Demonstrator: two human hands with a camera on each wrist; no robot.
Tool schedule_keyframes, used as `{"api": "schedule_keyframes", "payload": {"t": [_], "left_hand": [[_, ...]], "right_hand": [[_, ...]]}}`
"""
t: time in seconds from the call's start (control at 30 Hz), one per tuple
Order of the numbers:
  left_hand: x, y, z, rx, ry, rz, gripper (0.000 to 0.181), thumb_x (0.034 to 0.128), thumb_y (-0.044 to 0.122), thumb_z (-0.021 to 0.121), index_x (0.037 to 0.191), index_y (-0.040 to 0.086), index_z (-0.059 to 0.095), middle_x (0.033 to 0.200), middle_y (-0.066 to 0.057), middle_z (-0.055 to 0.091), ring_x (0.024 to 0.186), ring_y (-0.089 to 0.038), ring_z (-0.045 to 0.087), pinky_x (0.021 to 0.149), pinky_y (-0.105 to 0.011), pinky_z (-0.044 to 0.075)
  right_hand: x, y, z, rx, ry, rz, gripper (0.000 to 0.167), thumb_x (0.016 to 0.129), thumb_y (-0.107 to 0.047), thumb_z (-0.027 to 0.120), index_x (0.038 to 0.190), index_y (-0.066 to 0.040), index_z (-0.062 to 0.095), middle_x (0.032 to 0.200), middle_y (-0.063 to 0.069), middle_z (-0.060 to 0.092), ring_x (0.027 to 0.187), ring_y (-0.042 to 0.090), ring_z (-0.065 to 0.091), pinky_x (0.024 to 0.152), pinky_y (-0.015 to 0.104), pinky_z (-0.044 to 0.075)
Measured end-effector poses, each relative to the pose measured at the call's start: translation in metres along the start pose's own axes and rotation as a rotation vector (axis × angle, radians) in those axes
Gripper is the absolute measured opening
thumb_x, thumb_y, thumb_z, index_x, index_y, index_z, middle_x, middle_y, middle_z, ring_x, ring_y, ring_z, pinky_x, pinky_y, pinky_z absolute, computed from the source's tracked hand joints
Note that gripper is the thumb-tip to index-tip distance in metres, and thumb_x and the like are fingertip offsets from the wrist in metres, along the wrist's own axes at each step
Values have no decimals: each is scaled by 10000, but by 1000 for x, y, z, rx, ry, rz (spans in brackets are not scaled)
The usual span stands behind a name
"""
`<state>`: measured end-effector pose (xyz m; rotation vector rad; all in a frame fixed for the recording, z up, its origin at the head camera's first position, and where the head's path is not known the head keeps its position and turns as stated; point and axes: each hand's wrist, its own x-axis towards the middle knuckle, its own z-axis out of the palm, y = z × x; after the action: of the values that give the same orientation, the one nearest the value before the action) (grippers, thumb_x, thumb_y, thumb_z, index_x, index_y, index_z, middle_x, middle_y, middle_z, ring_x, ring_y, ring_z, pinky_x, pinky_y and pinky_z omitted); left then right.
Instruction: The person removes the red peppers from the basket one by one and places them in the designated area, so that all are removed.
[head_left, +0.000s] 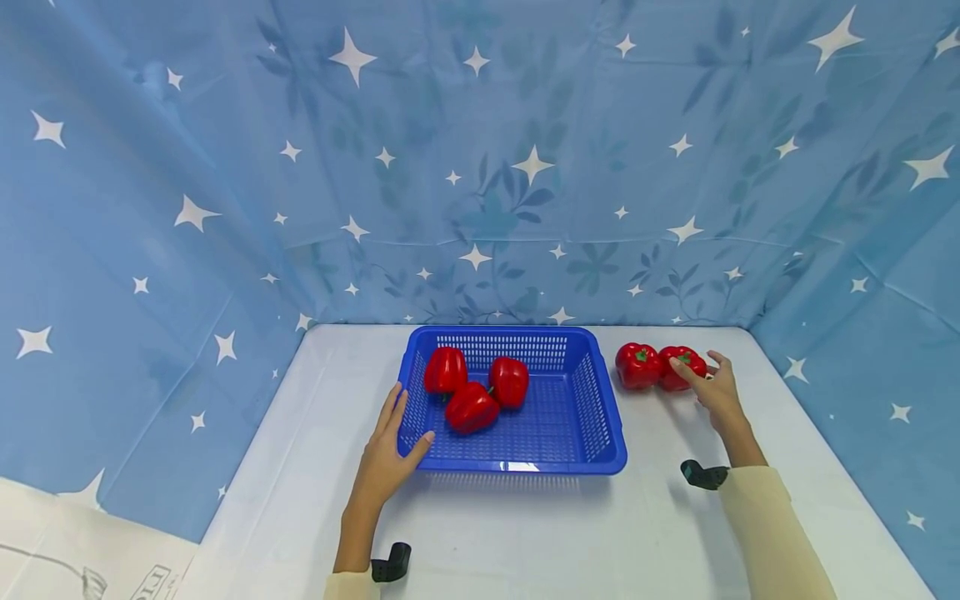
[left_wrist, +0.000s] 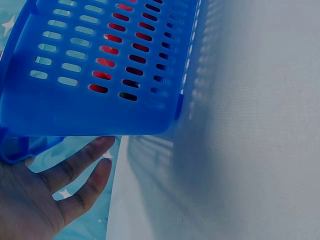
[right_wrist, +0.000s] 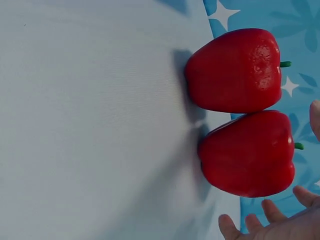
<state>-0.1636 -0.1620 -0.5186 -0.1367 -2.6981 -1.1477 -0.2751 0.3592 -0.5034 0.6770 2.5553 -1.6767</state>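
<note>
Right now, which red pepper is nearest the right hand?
The rightmost pepper, on the table outside the blue basket; only it has the right hand beside it.

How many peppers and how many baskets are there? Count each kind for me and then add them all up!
Red peppers: 5 (3 inside the basket, 2 outside it)
Blue basket: 1
Total: 6
</note>
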Motion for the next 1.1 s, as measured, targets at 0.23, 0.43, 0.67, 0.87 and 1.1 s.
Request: {"api": "schedule_keyframes", "payload": {"t": [0.23,0.43,0.67,0.87,1.1], "left_hand": [[0,-1,1,-8,10,11,851,886,478,640,1555,118,257,1650,-3,170,1468,-360,291,1059,-579,361],[0,0,0,-11,6,8,854,884,479,644,1555,120,257,1650,12,165,1473,-348,287,1068,-574,356],[0,0,-1,-10,0,8,863,880,490,641,1556,121,252,1651,13,160,1469,-357,289,1050,-567,371],[1,0,-2,-13,-9,6,864,883,488,639,1558,120,246,1653,7,153,1474,-358,278,1058,-570,361],[0,2,-2,-23,-18,-5,868,880,494,637,1559,126,243,1654,12,148,1474,-365,272,1049,-588,369]], "right_hand": [[-8,-10,-4,-101,151,-63,965,902,-520,600,1569,-91,52,1582,291,120,1456,464,135,1085,662,337],[-17,-22,-5,-166,308,-167,953,863,-524,653,1560,-116,149,1566,259,159,1435,383,104,1082,680,286],[-28,-49,1,-252,340,-354,924,851,-439,712,1550,-100,213,1564,249,133,1445,375,58,1048,767,189],[-38,-78,10,-247,260,-545,846,847,-373,741,1520,-98,308,1552,237,176,1439,384,120,1072,715,272],[-44,-106,28,-196,88,-699,725,874,-310,730,1459,-38,400,1492,287,271,1382,467,303,1004,681,397]]}}
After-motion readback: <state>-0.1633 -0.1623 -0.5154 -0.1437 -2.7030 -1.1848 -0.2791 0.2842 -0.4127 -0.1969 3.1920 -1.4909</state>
